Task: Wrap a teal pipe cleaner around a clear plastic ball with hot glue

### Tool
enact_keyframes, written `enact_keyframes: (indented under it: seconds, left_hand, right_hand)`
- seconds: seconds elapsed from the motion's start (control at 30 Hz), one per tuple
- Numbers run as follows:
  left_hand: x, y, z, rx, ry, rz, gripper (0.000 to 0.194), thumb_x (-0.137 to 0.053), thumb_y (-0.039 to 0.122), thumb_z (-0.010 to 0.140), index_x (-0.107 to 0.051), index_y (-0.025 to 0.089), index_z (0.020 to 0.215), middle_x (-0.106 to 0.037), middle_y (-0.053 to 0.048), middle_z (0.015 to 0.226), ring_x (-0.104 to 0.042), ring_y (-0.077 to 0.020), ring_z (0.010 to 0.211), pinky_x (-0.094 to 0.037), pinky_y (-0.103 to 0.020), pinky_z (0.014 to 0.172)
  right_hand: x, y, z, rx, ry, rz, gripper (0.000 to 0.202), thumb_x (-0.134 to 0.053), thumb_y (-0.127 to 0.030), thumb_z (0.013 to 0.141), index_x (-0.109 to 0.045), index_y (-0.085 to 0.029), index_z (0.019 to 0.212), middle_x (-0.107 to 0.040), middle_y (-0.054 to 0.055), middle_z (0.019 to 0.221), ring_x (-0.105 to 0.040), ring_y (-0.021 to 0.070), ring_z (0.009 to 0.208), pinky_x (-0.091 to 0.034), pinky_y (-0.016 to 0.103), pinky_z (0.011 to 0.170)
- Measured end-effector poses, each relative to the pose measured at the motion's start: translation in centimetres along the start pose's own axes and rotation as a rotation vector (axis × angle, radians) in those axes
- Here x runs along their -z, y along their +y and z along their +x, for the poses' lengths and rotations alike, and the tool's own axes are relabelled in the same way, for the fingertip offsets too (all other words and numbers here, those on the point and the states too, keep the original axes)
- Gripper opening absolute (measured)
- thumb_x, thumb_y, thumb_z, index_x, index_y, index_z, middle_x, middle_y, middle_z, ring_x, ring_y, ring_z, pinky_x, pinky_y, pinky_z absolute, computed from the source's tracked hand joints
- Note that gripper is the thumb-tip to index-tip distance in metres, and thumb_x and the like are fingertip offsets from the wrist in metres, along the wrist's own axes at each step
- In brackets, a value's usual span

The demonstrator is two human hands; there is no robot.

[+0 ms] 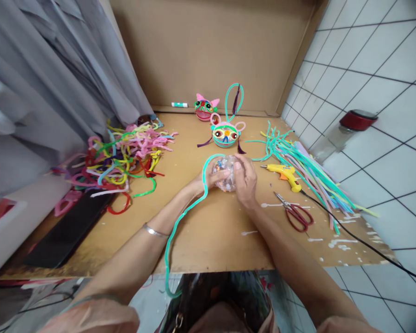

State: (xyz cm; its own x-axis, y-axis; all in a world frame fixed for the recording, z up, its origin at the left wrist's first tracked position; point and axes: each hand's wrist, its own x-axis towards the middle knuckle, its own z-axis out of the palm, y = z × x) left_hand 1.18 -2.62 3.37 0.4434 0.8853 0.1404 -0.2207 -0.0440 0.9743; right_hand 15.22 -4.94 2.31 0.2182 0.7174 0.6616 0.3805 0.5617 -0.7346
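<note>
Between my two hands is a clear round ball point(226, 181) with small coloured bits in it, held just above the table. My left hand point(213, 178) grips its left side, with the thumb across the front. My right hand point(244, 179) is wrapped round the right side. A long turquoise fuzzy stem point(176, 224) runs from the top of the ball, over my left hand and down past the table's front edge. Behind the ball sits a decorated lion-like head point(226, 134) with pink ear loops, purple tassels and a turquoise loop.
A second decorated head point(204, 109) and a glue stick point(179, 105) stand at the back. Tangled coloured stems point(125, 157) and a black slab point(71, 229) are left. Right are a yellow glue gun point(284, 175) with cord, red-handled scissors point(296, 213), straight stems point(308, 171) and a jar point(339, 134).
</note>
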Motion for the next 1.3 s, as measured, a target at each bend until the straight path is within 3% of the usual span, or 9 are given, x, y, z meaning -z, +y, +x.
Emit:
enact_keyframes:
  seconds: [0.23,0.47,0.63,0.8,0.9,1.0,1.13,1.3]
  left_hand:
    - [0.4,-0.1,0.1,-0.035,0.001,-0.055,0.087,-0.088,0.062,0.057,-0.059,0.017,0.125,-0.068,-0.014,0.121,-0.066,-0.0320,0.112,-0.053,-0.045,0.097]
    - [0.8,0.1,0.7,-0.111,0.047,0.047,0.087,-0.092,0.058,0.050,-0.062,0.017,0.121,-0.071,-0.011,0.113,-0.068,-0.0298,0.103,-0.053,-0.045,0.097]
    - [1.1,-0.4,0.8,-0.172,0.121,0.117,0.094,-0.091,0.057,0.050,-0.055,0.020,0.128,-0.065,-0.011,0.122,-0.064,-0.0286,0.110,-0.051,-0.045,0.101]
    - [1.8,-0.8,0.9,-0.309,0.225,0.373,0.087,-0.090,0.047,0.054,-0.054,0.021,0.129,-0.058,-0.011,0.125,-0.060,-0.0295,0.117,-0.047,-0.047,0.108]
    - [2.0,-1.0,0.7,-0.494,0.264,0.666,0.077,-0.085,0.035,0.059,-0.056,0.021,0.129,-0.051,-0.011,0.126,-0.055,-0.0310,0.123,-0.044,-0.048,0.112]
    - [1.7,-1.1,0.4,-0.618,0.199,0.831,0.072,-0.078,0.030,0.067,-0.053,0.021,0.133,-0.047,-0.013,0.131,-0.052,-0.0317,0.127,-0.045,-0.050,0.112]
    - [1.2,-1.4,0.1,-0.652,0.208,0.936,0.074,-0.077,0.029,0.070,-0.049,0.023,0.137,-0.045,-0.014,0.135,-0.050,-0.0329,0.129,-0.045,-0.051,0.112]
    - [1.1,-1.8,0.0,-0.651,0.220,0.984,0.079,-0.077,0.031,0.071,-0.044,0.024,0.142,-0.043,-0.015,0.139,-0.049,-0.0338,0.132,-0.046,-0.050,0.111]
  right_hand:
    - [0.3,-0.6,-0.1,0.131,-0.025,-0.039,0.037,-0.042,-0.044,0.099,-0.062,-0.023,0.122,-0.068,0.011,0.117,-0.063,0.0239,0.112,-0.050,0.045,0.102]
    - [0.4,-0.2,-0.7,0.176,-0.106,-0.067,0.048,-0.036,-0.046,0.101,-0.049,-0.025,0.142,-0.058,0.013,0.137,-0.054,0.0263,0.131,-0.043,0.052,0.114]
    - [0.3,0.2,-0.6,0.178,-0.149,-0.082,0.048,-0.037,-0.040,0.101,-0.045,-0.026,0.146,-0.055,0.012,0.142,-0.051,0.0262,0.135,-0.042,0.052,0.115]
    - [0.3,-0.2,-0.5,0.231,-0.079,-0.197,0.052,-0.047,-0.038,0.097,-0.046,-0.024,0.147,-0.055,0.015,0.140,-0.052,0.0293,0.133,-0.044,0.054,0.112]
    - [0.4,-0.3,-0.5,0.361,-0.013,-0.298,0.053,-0.061,-0.036,0.091,-0.053,-0.023,0.142,-0.060,0.016,0.133,-0.057,0.0307,0.126,-0.047,0.053,0.107]
    - [0.6,-0.2,-0.6,0.414,-0.012,-0.324,0.031,-0.060,-0.030,0.094,-0.067,-0.026,0.124,-0.070,0.011,0.115,-0.065,0.0259,0.110,-0.052,0.047,0.100]
    - [0.9,-0.1,-0.3,0.334,-0.015,-0.265,0.024,-0.055,-0.028,0.098,-0.073,-0.026,0.113,-0.073,0.008,0.100,-0.068,0.0214,0.094,-0.058,0.039,0.089]
    - [0.9,-0.2,-0.1,0.313,0.010,-0.231,0.023,-0.054,-0.029,0.098,-0.075,-0.026,0.107,-0.074,0.007,0.097,-0.069,0.0204,0.091,-0.060,0.039,0.085]
